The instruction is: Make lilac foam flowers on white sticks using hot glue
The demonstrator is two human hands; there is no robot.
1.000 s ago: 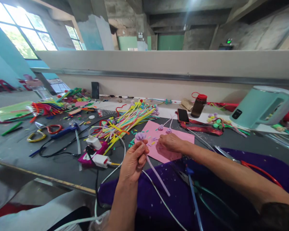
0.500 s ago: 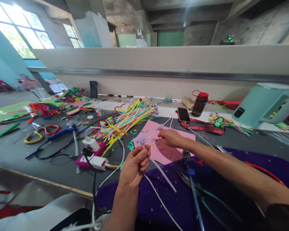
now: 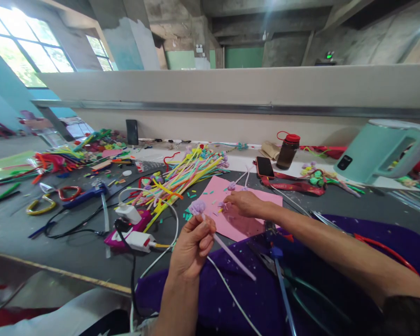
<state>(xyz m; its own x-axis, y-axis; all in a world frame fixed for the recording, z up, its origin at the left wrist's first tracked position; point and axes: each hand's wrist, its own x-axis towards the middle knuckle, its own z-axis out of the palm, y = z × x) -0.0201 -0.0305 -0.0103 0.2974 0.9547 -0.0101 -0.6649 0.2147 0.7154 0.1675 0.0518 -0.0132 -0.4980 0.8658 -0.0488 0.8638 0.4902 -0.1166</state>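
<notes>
**Lilac flower stem held over the bench edge**

Left hand (image 3: 192, 247) pinches a lilac stem (image 3: 231, 254) just under its fuzzy flower head (image 3: 198, 206), fingers pressed together round it; the stem slants down to the right over the purple cloth (image 3: 336, 298). Right hand (image 3: 243, 204) rests on the pink sheet (image 3: 245, 210), fingertips bunched over small lilac bits (image 3: 222, 204) — whether they grip one, cannot tell.

Risk, as judged: the head is soft and loosely curled, so a tight squeeze could flatten it. The long free tail could snag the white cable (image 3: 231, 294) lying beside it. The bits are tiny — easily scattered among the green scraps (image 3: 188, 214).
</notes>
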